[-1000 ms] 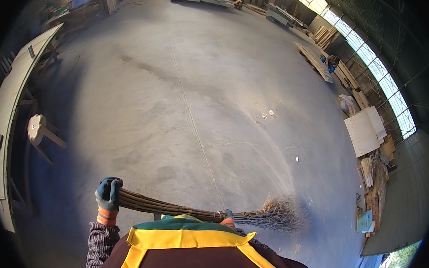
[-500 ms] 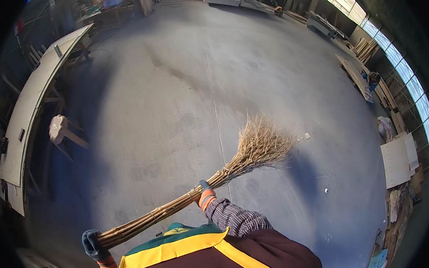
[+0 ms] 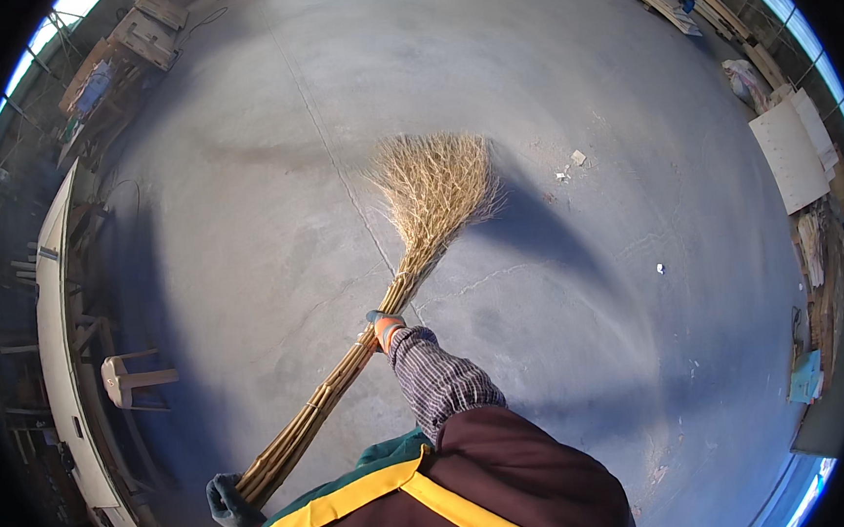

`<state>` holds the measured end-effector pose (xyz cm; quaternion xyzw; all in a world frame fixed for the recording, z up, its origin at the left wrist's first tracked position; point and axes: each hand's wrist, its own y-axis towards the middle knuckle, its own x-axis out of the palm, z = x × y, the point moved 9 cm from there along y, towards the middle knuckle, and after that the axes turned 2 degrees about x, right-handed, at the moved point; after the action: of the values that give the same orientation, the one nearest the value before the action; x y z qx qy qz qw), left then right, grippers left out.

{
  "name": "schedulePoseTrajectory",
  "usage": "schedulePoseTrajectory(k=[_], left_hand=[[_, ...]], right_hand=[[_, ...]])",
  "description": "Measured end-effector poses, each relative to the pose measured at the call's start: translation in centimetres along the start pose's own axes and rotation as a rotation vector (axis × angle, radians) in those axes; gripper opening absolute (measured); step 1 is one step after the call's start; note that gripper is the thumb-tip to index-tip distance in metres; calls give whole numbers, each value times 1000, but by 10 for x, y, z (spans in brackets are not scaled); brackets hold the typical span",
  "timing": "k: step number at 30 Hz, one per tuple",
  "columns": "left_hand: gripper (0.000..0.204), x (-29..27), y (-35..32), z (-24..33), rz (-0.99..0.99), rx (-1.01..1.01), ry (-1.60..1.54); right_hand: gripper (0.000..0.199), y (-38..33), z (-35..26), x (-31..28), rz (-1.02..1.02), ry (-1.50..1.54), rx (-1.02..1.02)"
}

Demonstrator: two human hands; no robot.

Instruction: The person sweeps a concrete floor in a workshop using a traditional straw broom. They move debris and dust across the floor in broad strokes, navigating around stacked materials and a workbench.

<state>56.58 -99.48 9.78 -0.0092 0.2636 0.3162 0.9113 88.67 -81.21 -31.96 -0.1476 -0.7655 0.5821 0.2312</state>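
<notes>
Big workshop hall, bare grey concrete floor (image 3: 243, 227), long shadows across it. Broom (image 3: 385, 295) is the landmark: a bundle of twigs, head fanned out flat on the floor up ahead, handle running back down-left toward the body. Right hand (image 3: 382, 327), gloved, fingers clenched around the broom at mid-handle. Left hand (image 3: 228, 504), gloved, fingers wrapped tight on the handle's butt end. Small white scraps (image 3: 572, 163) lie just right of the broom head, apart from it; a pale stool (image 3: 136, 376) stands well left of the handle; boards (image 3: 791, 150) are stacked far right. To sweep well, probably keep the head low, pull toward the scraps with the right hand, and pivot at the left. Compared with half a second ago: head is further forward and more spread, right arm more extended.
</notes>
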Motion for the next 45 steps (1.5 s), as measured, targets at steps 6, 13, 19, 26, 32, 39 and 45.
schedulePoseTrajectory(k=[6,13,19,26,32,39,45], left_hand=[[26,101,23,99,-364,405,123],[30,195,22,145,-640,326,63],[28,259,15,137,-809,297,40],[20,313,-15,121,-1041,452,-65],[9,305,33,142,-1074,592,-343],[14,250,138,109,-837,548,-408],[16,154,193,54,-480,366,-374]], right_hand=[[32,-25,20,-110,30,484,-78],[34,-49,40,-197,96,905,-124],[59,-26,102,-276,358,817,-30],[68,-28,164,-335,295,1003,59],[24,-82,107,-316,264,1306,-378],[29,-70,37,-214,198,1228,-252],[33,-47,-48,-88,58,851,-234]])
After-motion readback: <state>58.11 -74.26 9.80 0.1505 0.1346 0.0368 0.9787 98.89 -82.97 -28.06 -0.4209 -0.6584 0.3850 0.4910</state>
